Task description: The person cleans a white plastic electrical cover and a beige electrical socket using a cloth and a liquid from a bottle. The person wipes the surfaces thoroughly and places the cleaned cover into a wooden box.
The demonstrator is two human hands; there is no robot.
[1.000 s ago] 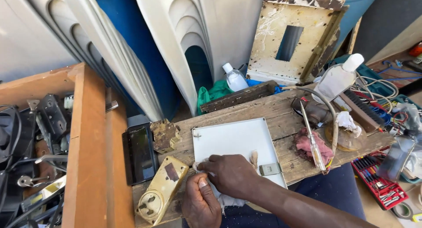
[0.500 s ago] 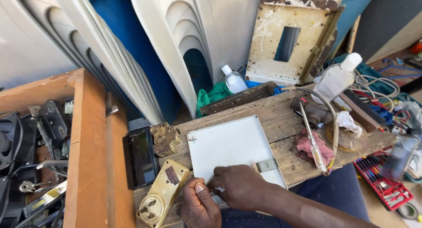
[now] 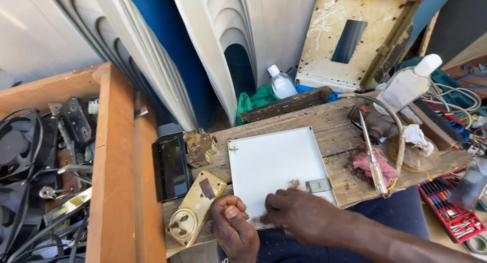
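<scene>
A white square panel (image 3: 274,161) lies flat on the wooden bench top (image 3: 345,141), with a small metal latch (image 3: 318,185) at its near right edge. My right hand (image 3: 299,215) rests palm-down on the panel's near edge. Its fingers are curled over a small pale tuft (image 3: 294,183) that pokes out in front of them. My left hand (image 3: 233,227) is a closed fist at the panel's near left corner, gripping that edge. A yellowed electrical socket (image 3: 195,212) lies just left of this hand.
A dark flat device (image 3: 171,166) and a rusty block (image 3: 200,146) sit left of the panel. To the right are a screwdriver (image 3: 373,159), a pink rag (image 3: 357,161) and a white bottle (image 3: 406,83). A wooden box (image 3: 119,156) of parts stands at left, a red tool tray (image 3: 449,207) at lower right.
My right hand has slid to the right along the panel's near edge. My left fist has stayed at the near left corner. The view has dipped slightly.
</scene>
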